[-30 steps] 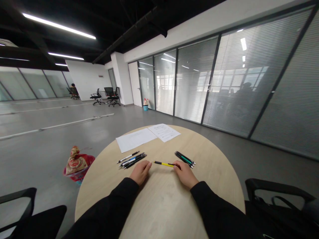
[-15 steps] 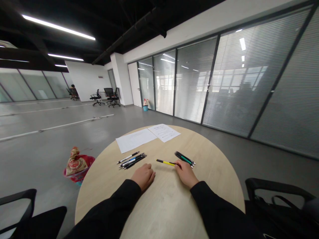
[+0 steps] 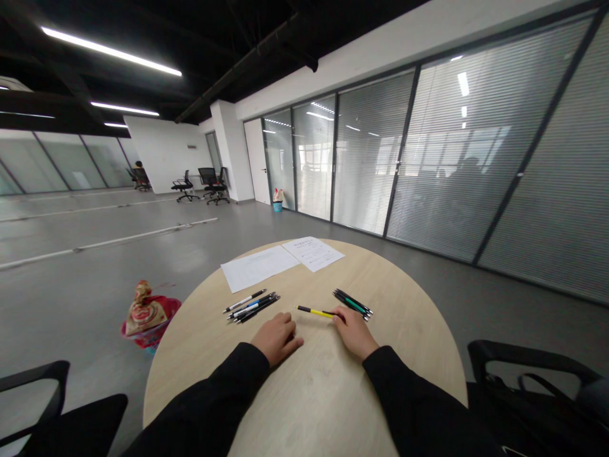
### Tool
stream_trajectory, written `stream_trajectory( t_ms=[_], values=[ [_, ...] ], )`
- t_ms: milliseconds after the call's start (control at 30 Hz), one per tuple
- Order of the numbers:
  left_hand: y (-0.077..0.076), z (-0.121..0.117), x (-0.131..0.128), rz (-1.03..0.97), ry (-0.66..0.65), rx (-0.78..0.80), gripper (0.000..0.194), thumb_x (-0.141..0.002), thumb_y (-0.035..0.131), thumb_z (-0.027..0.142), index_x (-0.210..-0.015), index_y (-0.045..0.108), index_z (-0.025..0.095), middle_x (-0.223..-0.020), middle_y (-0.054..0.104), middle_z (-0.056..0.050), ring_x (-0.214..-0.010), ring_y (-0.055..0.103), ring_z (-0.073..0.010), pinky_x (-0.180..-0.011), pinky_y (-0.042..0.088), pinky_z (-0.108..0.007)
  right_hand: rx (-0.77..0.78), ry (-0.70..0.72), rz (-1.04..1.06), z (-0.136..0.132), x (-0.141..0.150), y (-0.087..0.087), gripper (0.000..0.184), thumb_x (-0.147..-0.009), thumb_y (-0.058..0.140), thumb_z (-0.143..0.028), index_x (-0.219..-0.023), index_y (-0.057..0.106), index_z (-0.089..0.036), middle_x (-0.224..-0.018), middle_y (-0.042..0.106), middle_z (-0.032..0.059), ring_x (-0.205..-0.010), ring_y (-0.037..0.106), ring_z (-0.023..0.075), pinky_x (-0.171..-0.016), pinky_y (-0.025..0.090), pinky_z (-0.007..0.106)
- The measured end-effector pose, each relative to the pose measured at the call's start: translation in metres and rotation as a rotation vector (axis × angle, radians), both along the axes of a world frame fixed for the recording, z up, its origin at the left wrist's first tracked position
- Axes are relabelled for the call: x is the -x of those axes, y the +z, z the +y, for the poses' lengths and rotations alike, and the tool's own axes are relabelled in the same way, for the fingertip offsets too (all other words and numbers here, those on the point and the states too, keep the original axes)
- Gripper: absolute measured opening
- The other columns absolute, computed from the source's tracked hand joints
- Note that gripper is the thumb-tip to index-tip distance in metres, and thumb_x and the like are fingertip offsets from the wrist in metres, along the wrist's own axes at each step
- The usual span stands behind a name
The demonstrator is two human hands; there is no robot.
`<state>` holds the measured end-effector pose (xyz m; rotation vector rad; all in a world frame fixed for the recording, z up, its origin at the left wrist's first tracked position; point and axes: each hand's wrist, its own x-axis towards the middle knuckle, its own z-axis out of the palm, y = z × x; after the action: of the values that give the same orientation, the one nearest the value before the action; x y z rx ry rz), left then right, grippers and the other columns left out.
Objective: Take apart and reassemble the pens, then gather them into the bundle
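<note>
Yellow pen [image 3: 316, 311], just one, sits in right grip [image 3: 353, 332].

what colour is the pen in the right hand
The pen in the right hand is yellow with black parts, seen best in the head view.

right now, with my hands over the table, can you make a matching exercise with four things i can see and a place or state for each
Things
1. yellow and black pen
2. white paper sheets
3. left hand
4. brown bag

Places and states
A. near the far edge of the table
B. in a bin on the floor
C. in the grip of the right hand
D. knuckles up, no pen visible in it

Right pairs: 1-C, 2-A, 3-D, 4-B
</note>
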<state>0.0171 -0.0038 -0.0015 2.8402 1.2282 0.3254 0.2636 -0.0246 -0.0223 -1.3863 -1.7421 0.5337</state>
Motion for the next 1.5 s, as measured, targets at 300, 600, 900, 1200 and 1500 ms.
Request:
stream_trajectory(
  t_ms=[300,600,900,1200,1500],
  values=[
    [-0.008,0.011,0.006,-0.367,0.138,0.043,0.023,-0.093,0.042,0.036,-0.081,0.053,0.019,-0.075,0.054,-0.001,-0.067,0.049,-0.0166,-0.063,0.039,-0.028,-0.013,0.018,0.011,0.001,-0.001,-0.002,0.024,-0.088,0.047,-0.020,-0.089,0.071,-0.017,-0.084,0.069,0.0046,-0.080,0.061,0.0182,-0.074,0.043,0.026],
    [-0.007,0.013,0.008,-0.520,0.148,0.060,0.023,-0.092,0.043,0.031,-0.109,0.056,0.019,-0.092,0.057,-0.005,-0.077,0.055,-0.0179,-0.074,0.047,-0.032,-0.017,0.051,0.017,0.000,-0.001,-0.002,0.023,-0.088,0.049,-0.018,-0.091,0.072,-0.017,-0.087,0.070,0.0051,-0.083,0.061,0.0183,-0.078,0.043,0.027],
    [-0.002,0.012,0.008,-0.505,0.084,0.071,0.026,-0.095,0.042,0.032,-0.088,0.062,0.018,-0.089,0.059,-0.007,-0.082,0.056,-0.0201,-0.076,0.047,-0.033,-0.024,0.079,0.031,-0.001,-0.001,-0.002,0.025,-0.086,0.049,-0.018,-0.095,0.072,-0.018,-0.089,0.070,0.0055,-0.085,0.062,0.0190,-0.080,0.044,0.029],
    [-0.003,0.017,0.011,-0.523,0.161,0.020,0.027,-0.094,0.043,0.034,-0.084,0.062,0.019,-0.085,0.061,-0.006,-0.079,0.057,-0.0204,-0.074,0.047,-0.033,-0.040,-0.099,0.028,0.008,-0.008,-0.010,0.025,-0.084,0.048,-0.020,-0.094,0.070,-0.017,-0.092,0.069,0.0071,-0.084,0.061,0.0200,-0.079,0.046,0.031],
    [-0.009,0.028,0.021,-0.618,0.309,-0.046,0.022,-0.090,0.046,0.032,-0.084,0.062,0.018,-0.084,0.065,-0.006,-0.077,0.059,-0.0213,-0.072,0.047,-0.034,-0.091,-0.267,0.071,0.014,-0.022,-0.014,0.029,-0.084,0.045,-0.018,-0.099,0.070,-0.017,-0.102,0.069,0.0097,-0.097,0.062,0.0226,-0.091,0.046,0.036]
  ],
)
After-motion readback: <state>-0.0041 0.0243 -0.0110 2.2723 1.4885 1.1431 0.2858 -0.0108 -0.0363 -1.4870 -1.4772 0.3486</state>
